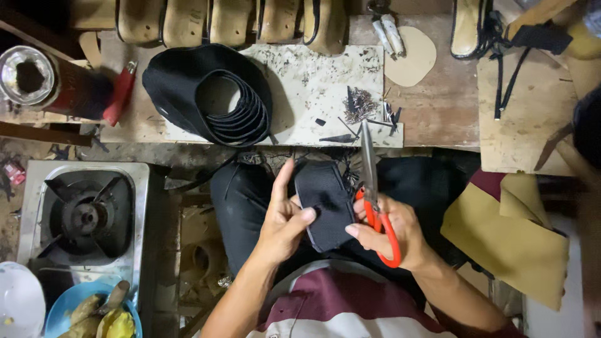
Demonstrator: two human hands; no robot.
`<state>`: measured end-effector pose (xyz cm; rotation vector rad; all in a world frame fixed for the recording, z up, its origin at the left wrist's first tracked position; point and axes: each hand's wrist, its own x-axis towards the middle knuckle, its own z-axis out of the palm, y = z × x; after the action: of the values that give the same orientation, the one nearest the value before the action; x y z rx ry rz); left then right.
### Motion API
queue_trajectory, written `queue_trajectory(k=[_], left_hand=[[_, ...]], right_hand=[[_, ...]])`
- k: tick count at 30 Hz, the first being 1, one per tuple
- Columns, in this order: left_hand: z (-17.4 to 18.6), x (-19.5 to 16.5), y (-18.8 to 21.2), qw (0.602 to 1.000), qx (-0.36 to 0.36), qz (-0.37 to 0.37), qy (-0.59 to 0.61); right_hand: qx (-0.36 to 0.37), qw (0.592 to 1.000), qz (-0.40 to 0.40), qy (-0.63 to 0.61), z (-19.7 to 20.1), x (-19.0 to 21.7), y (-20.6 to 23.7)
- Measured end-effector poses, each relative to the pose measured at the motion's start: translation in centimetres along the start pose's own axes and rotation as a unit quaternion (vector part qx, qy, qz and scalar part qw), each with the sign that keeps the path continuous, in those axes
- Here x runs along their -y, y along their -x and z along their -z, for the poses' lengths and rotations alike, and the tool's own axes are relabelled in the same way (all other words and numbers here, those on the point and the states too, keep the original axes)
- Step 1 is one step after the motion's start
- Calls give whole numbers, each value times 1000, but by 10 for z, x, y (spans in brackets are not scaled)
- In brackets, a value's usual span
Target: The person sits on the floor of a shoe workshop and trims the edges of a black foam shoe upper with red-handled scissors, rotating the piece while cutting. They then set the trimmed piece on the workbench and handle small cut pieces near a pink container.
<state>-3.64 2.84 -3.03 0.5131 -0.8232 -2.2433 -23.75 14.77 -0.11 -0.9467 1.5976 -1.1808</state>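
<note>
The left hand (282, 222) pinches the black piece (324, 203), which looks thin, light and bendable, best held by its edge, while the right hand (391, 228) grips the red-handled scissors (374, 194).

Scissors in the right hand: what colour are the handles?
Red-orange handles on the scissors, clearest in the head view.

- A small shoe-making workshop.
- Row of tan shoe soles (231, 22) along the back of a worn wooden bench (438, 106).
- Stack of black cut shoe pieces (213, 94), pile of small nails (358, 103), glue tin (28, 75).
- Gas stove (84, 216) and bowl of food (94, 313) close by.
</note>
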Motion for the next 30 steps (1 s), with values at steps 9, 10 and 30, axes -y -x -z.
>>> queue_trajectory(k=[9, 10, 30], left_hand=[[16, 23, -13, 996, -89, -3, 9], [21, 27, -15, 995, -88, -39, -5], [23, 60, -6, 982, -85, -14, 170]], right_hand=[[-66, 997, 29, 25, 0, -29, 6], [-45, 998, 31, 36, 7, -35, 11], [297, 845, -130, -426, 14, -110, 62]])
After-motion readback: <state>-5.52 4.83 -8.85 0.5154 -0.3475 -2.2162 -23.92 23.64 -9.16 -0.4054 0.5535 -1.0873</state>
